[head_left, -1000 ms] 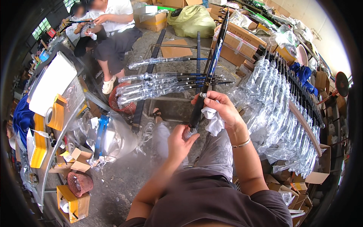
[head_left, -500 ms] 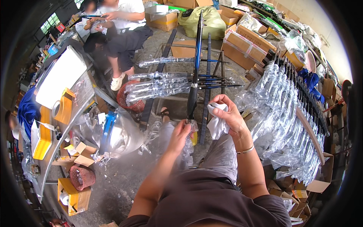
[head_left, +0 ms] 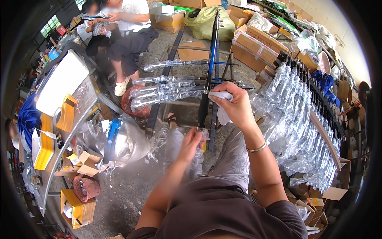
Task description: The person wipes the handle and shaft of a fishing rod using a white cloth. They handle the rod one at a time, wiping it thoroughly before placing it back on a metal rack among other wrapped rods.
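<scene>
My left hand point(head_left: 190, 144) is closed around the butt end of a dark blue and black telescopic fishing rod point(head_left: 212, 59), where some clear plastic also shows. The rod points away from me, its thick black grip point(head_left: 203, 109) just beyond my fingers. In my right hand point(head_left: 235, 104) a white cloth point(head_left: 223, 115) is pinched, pressed against the rod's side just above the grip. Past the rod, several plastic-sleeved rods point(head_left: 167, 93) lie across a low metal rack point(head_left: 157, 104).
Many sleeved rods point(head_left: 286, 115) lean in a row at my right. To the left stand a worktable point(head_left: 85, 93), a stuffed clear bag point(head_left: 129, 139) and a red basket point(head_left: 85, 187). Two seated people point(head_left: 127, 24) are at the far left, one holding a rod. Cardboard boxes point(head_left: 254, 47) fill the back.
My right hand has moved up and forward with the cloth, from beside the grip onto the rod above it. The rod's far tip has shifted slightly right; my left hand keeps its hold.
</scene>
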A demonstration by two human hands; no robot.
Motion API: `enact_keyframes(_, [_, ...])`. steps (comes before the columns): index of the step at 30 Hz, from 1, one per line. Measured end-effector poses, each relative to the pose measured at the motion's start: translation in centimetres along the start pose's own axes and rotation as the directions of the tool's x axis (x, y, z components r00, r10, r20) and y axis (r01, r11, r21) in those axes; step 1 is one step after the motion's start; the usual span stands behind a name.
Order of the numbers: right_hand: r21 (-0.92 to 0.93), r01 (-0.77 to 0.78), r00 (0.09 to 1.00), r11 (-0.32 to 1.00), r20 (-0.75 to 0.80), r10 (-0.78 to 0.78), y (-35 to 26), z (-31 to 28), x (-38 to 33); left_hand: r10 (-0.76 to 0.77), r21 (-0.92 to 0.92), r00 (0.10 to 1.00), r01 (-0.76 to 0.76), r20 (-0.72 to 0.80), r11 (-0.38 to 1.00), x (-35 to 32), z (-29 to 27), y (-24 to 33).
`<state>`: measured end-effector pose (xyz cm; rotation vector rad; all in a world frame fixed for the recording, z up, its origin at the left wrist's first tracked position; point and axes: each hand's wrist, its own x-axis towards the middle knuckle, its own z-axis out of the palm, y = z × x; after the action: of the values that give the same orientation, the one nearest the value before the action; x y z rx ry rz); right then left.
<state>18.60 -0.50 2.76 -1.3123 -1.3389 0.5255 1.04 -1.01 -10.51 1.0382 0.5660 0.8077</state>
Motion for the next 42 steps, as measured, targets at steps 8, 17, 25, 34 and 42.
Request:
enact_keyframes(8, [-0.230,0.209,0.976,0.950,-0.005,-0.216,0.0,0.5,0.4,-0.029,-0.037,0.998,0.030,0.048,0.999,-0.1,-0.5,-0.3])
enact_keyframes(17, [-0.042,-0.138,0.990,0.989,-0.009,0.138,2.8,-0.5,0.2,-0.040,-0.306,0.971,0.112,0.234,0.945,0.1,-1.0,0.5])
enact_keyframes(25, [-0.013,-0.090,0.996,0.996,-0.004,0.090,2.1,0.4,0.2,-0.078,-0.365,0.946,0.197,0.316,0.910,0.5,-1.8,0.4])
enact_keyframes(34, [-0.153,-0.011,1.000,0.988,-0.002,0.011,2.1,0.6,0.3,-0.075,-0.280,0.964,0.147,0.255,0.948,0.5,-1.1,0.3])
enact_keyframes(42, [-0.160,0.014,0.999,0.987,0.046,-0.007,2.0,0.4,0.1,-0.062,-0.085,0.986,0.076,0.152,0.993,0.3,-0.2,0.3])
